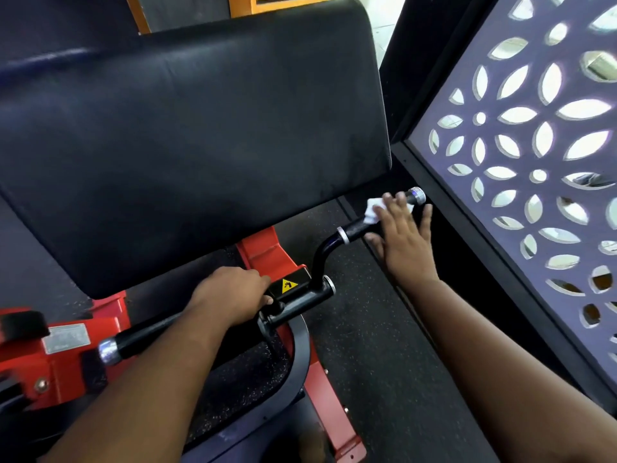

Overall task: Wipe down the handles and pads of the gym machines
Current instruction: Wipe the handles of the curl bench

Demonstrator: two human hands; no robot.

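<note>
Near left: left black rubber-sleeved handle with chrome end cap [133, 339], stiff, fixed to the red steel machine frame [60, 359]. Left hand [230, 297] curls round the inner end of this bar beside the yellow warning sticker [287, 286], apparently bracing it. Large black vinyl arm pad [187, 145] above, far: soft, smooth, probably slippery when damp. Right: small white wipe cloth [373, 211], light and limp, draped on the right black handle [359, 228], near its chrome tip. Right hand [402, 238] lies flat, fingers spread, pressing the cloth to the handle, not pinching. Judgement: wrapping fingers round cloth and handle would clean better. Far right: purple cut-out lattice screen [521, 135].
</note>
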